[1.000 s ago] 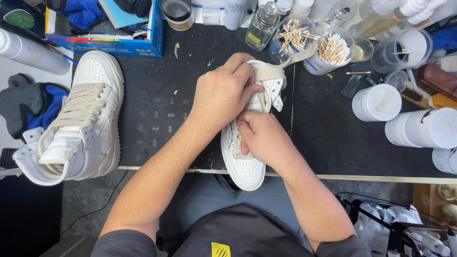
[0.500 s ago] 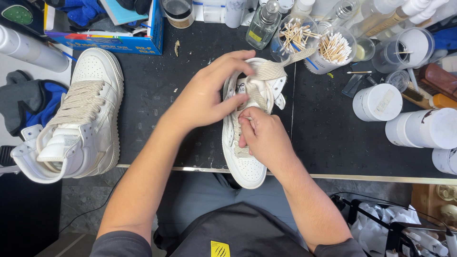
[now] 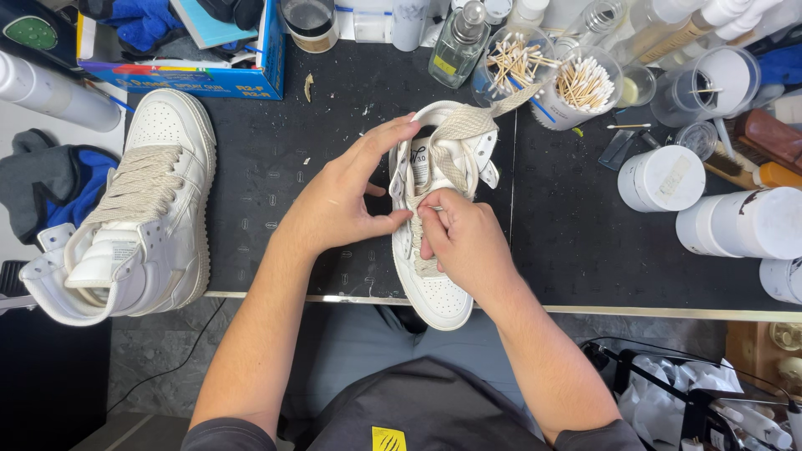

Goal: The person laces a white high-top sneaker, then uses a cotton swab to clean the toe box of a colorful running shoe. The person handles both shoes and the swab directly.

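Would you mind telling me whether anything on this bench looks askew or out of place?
One cotton swab lies loose on the black mat, outside the swab jar. Small pale scraps also litter the mat near the blue box.
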